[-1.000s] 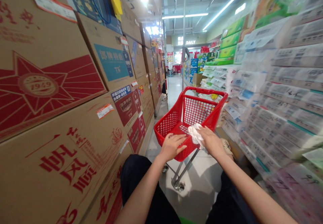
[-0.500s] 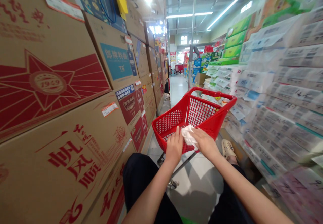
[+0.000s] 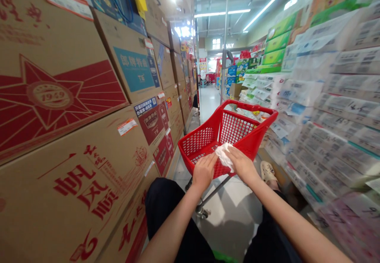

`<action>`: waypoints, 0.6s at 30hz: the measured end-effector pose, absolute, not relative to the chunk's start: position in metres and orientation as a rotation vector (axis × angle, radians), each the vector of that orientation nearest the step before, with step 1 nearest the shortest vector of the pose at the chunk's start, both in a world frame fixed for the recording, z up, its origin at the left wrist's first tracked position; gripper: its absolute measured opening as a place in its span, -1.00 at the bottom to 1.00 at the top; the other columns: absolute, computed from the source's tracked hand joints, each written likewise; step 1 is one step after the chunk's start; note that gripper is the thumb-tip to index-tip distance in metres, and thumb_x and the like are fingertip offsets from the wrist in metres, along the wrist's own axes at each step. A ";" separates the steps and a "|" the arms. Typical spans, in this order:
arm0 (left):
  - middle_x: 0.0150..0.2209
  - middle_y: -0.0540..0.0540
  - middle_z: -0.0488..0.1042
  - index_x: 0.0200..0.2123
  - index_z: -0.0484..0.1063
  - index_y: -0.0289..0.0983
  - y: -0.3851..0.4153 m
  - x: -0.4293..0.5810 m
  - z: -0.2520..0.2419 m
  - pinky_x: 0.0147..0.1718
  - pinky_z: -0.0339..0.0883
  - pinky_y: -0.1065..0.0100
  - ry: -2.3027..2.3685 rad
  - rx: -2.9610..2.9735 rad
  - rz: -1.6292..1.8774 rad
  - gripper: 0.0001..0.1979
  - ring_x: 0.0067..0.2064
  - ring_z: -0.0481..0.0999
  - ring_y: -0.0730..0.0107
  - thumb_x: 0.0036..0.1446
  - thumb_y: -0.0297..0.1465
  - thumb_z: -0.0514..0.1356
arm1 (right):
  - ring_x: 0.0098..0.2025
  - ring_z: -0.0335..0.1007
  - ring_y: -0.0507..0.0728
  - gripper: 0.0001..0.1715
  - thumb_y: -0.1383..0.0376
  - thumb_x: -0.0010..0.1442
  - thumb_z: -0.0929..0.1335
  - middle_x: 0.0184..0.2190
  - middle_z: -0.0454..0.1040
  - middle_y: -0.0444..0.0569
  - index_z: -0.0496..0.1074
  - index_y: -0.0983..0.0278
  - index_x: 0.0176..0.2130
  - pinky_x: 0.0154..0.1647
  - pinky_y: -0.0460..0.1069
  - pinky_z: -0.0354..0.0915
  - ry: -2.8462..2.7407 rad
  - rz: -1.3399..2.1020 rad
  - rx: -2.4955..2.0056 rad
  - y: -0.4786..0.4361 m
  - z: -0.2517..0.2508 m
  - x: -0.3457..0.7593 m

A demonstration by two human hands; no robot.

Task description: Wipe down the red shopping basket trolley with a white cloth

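Observation:
A red shopping cart with a grid-walled basket stands in front of my knees. My right hand presses a crumpled white cloth or tissue against the near rim of the basket, its fingers over the cloth. Left of it, my left hand rests on the same near edge with its fingers extended and nothing visible in it. Its fingertips come close to the cloth's left side. The palms of both hands are hidden.
Stacked cardboard cartons line the left side. White-wrapped paper packs are piled along the right. A beige shoe is beside the cart's right side, and a metal pole rises behind it.
My right hand and the white cloth have shifted slightly right along the rim. My left hand has tilted rightward, its fingers now lower and nearer the cloth. The view has shifted slightly.

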State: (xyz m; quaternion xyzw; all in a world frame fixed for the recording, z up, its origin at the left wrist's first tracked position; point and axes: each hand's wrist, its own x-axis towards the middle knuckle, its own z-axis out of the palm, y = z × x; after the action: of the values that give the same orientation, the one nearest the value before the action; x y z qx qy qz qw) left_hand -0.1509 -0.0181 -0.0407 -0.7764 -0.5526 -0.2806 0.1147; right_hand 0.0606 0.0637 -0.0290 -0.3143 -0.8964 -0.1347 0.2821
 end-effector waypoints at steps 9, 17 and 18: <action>0.34 0.03 0.26 0.40 0.06 -0.08 -0.029 -0.149 -0.030 0.35 0.07 0.05 -1.654 -2.280 -0.843 -0.28 0.31 0.29 0.26 0.19 -0.54 0.06 | 0.30 0.26 0.26 -0.35 0.44 0.18 0.29 0.27 0.33 0.17 0.33 0.29 0.26 0.34 0.27 0.19 -2.288 -0.416 -0.995 0.107 -0.006 0.112; 0.27 0.07 0.37 0.31 0.23 -0.02 -0.031 -0.158 -0.027 0.35 0.06 0.08 -1.663 -2.241 -0.932 -0.33 0.24 0.39 0.32 0.14 -0.55 0.09 | 0.32 0.23 0.20 -0.31 0.47 0.17 0.29 0.26 0.35 0.14 0.30 0.30 0.28 0.40 0.20 0.10 -2.390 -0.372 -0.843 0.070 -0.019 0.078; 0.25 0.07 0.39 0.30 0.26 -0.01 -0.032 -0.162 -0.026 0.36 0.03 0.05 -1.665 -2.233 -0.938 -0.34 0.23 0.41 0.31 0.14 -0.55 0.08 | 0.32 0.23 0.20 -0.30 0.47 0.16 0.29 0.26 0.35 0.12 0.29 0.28 0.28 0.41 0.21 0.08 -2.407 -0.381 -0.818 0.073 -0.015 0.084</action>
State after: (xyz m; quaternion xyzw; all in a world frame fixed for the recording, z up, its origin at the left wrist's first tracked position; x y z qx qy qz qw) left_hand -0.1615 -0.0320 -0.0261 -0.7558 -0.5637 -0.3174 0.1012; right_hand 0.0835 0.0733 -0.0150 -0.3052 -0.8985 -0.1421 0.2817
